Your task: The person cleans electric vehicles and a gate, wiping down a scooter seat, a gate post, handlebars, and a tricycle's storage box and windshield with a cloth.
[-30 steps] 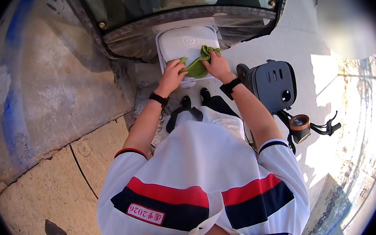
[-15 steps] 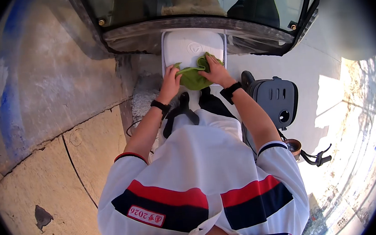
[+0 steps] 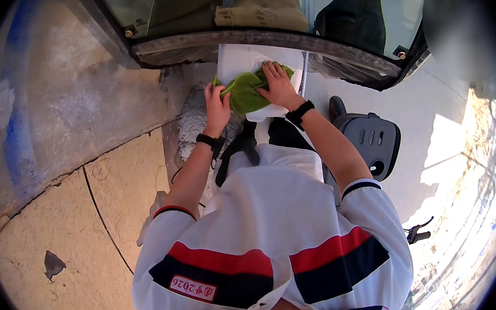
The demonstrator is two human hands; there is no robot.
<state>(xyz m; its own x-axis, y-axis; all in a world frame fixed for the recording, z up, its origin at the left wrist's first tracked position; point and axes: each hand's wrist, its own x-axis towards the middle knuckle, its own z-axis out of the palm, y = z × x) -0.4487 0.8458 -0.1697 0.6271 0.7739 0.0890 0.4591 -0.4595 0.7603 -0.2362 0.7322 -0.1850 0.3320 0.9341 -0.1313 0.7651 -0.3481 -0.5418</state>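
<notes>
A bunched green cloth (image 3: 245,91) lies across the near part of a white box-like thing (image 3: 236,58) with a smooth top and rounded corners. My left hand (image 3: 217,107) has its fingers closed on the cloth's left edge. On the right side, my right hand (image 3: 280,86) presses the cloth against the white top, fingers extended over it and thumb tucked into the folds. The cloth and both hands hide much of the near surface.
A curved glass panel with a dark frame (image 3: 249,35) overhangs the far side of the white thing. A grey plastic case (image 3: 370,138) stands on the right, with a handlebar grip (image 3: 419,235) below it. A stone wall (image 3: 77,93) runs along the left.
My right hand has moved slightly farther up, its fingers now straighter. The cloth is spread more to the left, and my left hand has shifted left with its edge. The view has shifted a little.
</notes>
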